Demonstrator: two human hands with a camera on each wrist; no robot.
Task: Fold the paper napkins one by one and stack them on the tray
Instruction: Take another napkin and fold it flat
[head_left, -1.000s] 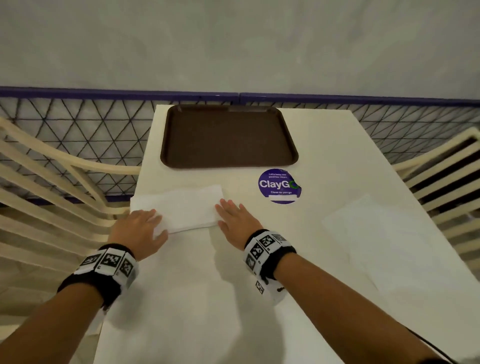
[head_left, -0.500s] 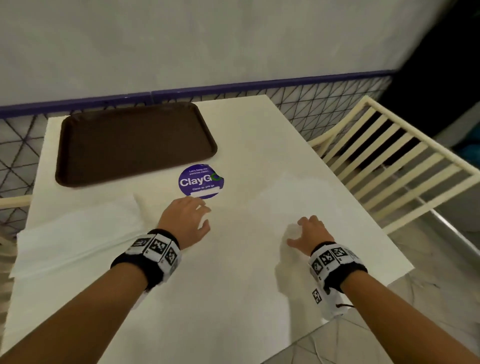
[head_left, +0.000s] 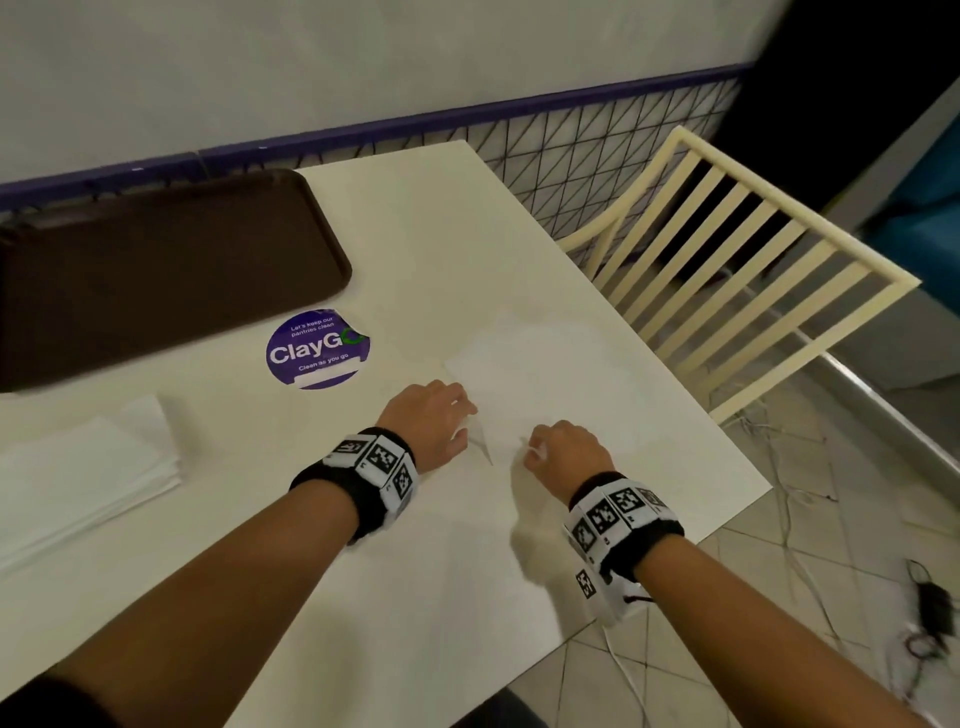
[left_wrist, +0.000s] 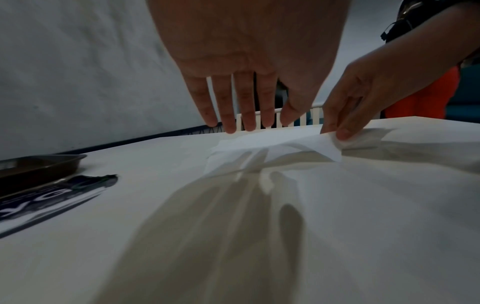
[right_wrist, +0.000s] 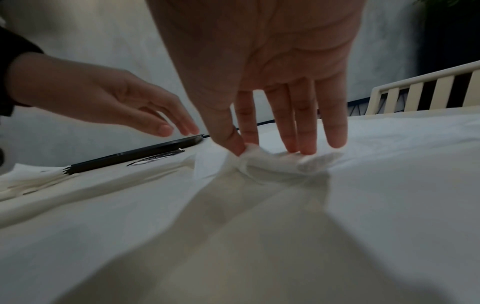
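A flat white napkin (head_left: 550, 374) lies on the table's right half. My right hand (head_left: 536, 453) pinches its near corner between thumb and forefinger; the right wrist view shows the paper bunched and lifted there (right_wrist: 255, 153). My left hand (head_left: 460, 413) hovers just left of it, fingers straight, holding nothing; in the left wrist view its fingertips (left_wrist: 246, 125) hang above the napkin (left_wrist: 249, 150). A folded napkin (head_left: 78, 483) rests at the table's left edge. The brown tray (head_left: 156, 280) at the far left holds nothing.
A purple round ClayGo sticker (head_left: 316, 349) is stuck on the white table (head_left: 415, 597) in front of the tray. A cream slatted chair (head_left: 737, 270) stands off the right edge. Cables (head_left: 924, 608) lie on the tiled floor.
My left hand has moved right from the sticker to the flat napkin's near-left side. My right hand has shifted left and taken hold of the napkin's near corner. The view has swung further right.
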